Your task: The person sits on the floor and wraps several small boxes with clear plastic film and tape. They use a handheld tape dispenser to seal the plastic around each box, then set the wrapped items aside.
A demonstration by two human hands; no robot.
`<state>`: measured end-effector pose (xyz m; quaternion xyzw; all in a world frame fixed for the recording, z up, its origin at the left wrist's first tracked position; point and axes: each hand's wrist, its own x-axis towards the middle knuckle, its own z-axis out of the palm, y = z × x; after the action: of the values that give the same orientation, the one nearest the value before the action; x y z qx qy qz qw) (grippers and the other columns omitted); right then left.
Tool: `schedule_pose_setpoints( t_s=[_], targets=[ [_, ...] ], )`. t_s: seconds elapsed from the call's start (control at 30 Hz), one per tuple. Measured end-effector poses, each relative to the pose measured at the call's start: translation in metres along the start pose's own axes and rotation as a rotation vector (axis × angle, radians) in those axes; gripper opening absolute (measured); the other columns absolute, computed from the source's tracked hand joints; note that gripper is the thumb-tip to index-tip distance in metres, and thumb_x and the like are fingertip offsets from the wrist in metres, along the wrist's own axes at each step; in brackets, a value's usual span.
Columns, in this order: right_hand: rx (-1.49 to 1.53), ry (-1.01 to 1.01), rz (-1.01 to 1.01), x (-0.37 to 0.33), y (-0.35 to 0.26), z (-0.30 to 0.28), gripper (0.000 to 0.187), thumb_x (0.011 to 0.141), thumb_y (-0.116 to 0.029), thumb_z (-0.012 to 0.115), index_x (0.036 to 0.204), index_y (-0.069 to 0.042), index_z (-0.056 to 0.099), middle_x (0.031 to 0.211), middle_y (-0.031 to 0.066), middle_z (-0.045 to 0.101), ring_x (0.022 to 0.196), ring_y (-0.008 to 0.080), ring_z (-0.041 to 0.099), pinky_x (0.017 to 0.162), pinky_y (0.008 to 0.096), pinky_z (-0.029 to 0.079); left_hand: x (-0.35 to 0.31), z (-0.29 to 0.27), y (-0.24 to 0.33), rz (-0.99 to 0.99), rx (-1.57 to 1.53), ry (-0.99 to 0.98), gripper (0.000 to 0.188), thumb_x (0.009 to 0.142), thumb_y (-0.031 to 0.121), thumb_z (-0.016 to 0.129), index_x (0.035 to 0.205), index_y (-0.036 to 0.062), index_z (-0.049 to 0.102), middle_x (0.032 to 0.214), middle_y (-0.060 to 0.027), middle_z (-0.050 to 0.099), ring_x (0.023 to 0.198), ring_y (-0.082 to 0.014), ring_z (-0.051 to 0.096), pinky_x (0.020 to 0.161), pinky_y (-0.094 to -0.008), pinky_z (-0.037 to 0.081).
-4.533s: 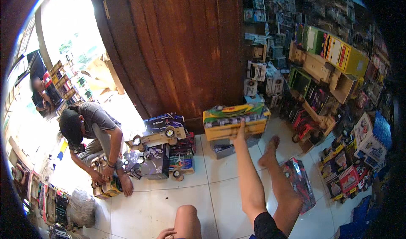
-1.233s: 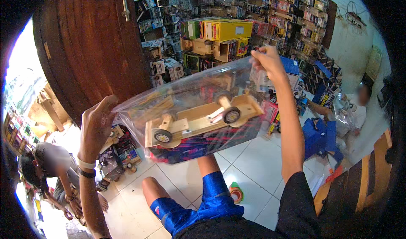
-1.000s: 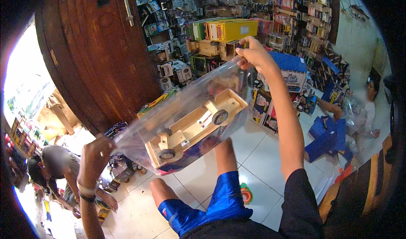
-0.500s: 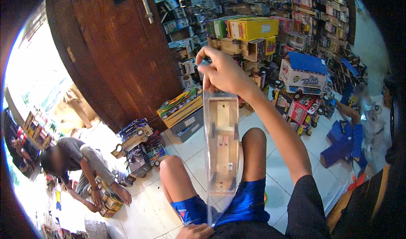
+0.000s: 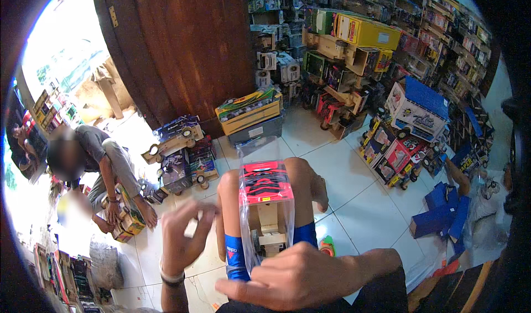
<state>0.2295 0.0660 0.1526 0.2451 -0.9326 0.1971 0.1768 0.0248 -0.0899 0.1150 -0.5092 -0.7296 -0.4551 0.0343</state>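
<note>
A wooden toy truck [image 5: 269, 213] with a red and black printed panel rests between my knees inside a clear plastic bag [image 5: 257, 149]. Its bare wood body faces up, and the bag's loose far end sticks out beyond the red panel. Across the near end lies my right hand [image 5: 287, 277], its fingers bent over the gathered plastic; the fingertips are partly hidden. My left hand [image 5: 188, 233], with a band at the wrist, is raised to the left of the truck, apart from it. Its fingers are curled and blurred, so I cannot see whether they hold anything.
Toy trucks [image 5: 180, 152] and a stacked yellow-green box [image 5: 249, 114] stand by the wooden door. To the right are a blue-roofed toy truck [image 5: 417, 111] and blue pieces [image 5: 442, 210]. Packed shelves line the back. At left a person [image 5: 105, 169] sits handling a toy truck.
The bagged truck has gone from being held upright to lying on my lap, red panel showing. My right hand came down to its near end; my left hand rose to the left.
</note>
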Motion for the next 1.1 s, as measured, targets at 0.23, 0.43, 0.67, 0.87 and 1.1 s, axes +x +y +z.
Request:
schedule_pose_setpoints(
  t_s=[0.23,0.43,0.67,0.87,1.1],
  targets=[
    [-0.045,-0.124,-0.131,0.007,0.000,-0.011,0.054,0.100,-0.017,0.060,0.153,-0.010,0.056,0.069,0.0009,0.065,0.062,0.0118,0.070,0.048,0.0307,0.055,0.128,0.032,-0.037,0.556,0.356,-0.447,0.033,0.083,0.001,0.074,0.114,0.0104,0.078,0.151,-0.0139,0.058,0.146,-0.0345,0.043,0.113,-0.0497,0.044],
    [0.264,0.392,-0.080,-0.018,0.032,-0.031,0.042,0.105,-0.035,0.063,0.138,-0.009,0.067,0.085,0.0077,0.073,0.076,0.0195,0.072,0.068,0.0367,0.059,0.188,0.018,-0.072,0.643,0.294,-0.708,0.006,0.085,0.020,0.081,0.084,0.0141,0.082,0.150,-0.0065,0.062,0.144,-0.0319,0.049,0.119,-0.0491,0.039],
    [0.233,0.483,0.412,-0.057,0.154,-0.008,0.041,0.108,-0.037,0.059,0.117,-0.001,0.078,0.123,0.0143,0.077,0.129,0.0334,0.066,0.114,0.0468,0.048,0.161,0.013,-0.088,0.544,0.086,-0.577,0.033,0.086,0.030,0.080,0.116,0.0162,0.081,0.166,-0.0100,0.047,0.150,-0.0392,0.041,0.124,-0.0511,0.033],
    [0.361,0.305,0.347,-0.053,0.194,0.055,0.057,0.115,-0.048,0.037,0.133,-0.012,0.077,0.142,0.0089,0.071,0.144,0.0368,0.051,0.125,0.0507,0.032,0.162,0.026,-0.094,0.535,-0.038,-0.725,0.019,0.080,0.028,0.084,0.092,0.0130,0.086,0.160,-0.0094,0.054,0.151,-0.0368,0.042,0.126,-0.0544,0.029],
    [0.108,0.136,0.372,-0.036,0.178,0.039,0.062,0.114,-0.060,0.029,0.135,-0.028,0.077,0.160,0.0085,0.055,0.151,0.0409,0.042,0.127,0.0542,0.028,0.144,0.078,-0.111,0.309,-0.503,-0.583,0.016,0.082,0.025,0.089,0.083,0.0097,0.083,0.155,-0.0176,0.056,0.149,-0.0320,0.046,0.125,-0.0524,0.030]
  ],
)
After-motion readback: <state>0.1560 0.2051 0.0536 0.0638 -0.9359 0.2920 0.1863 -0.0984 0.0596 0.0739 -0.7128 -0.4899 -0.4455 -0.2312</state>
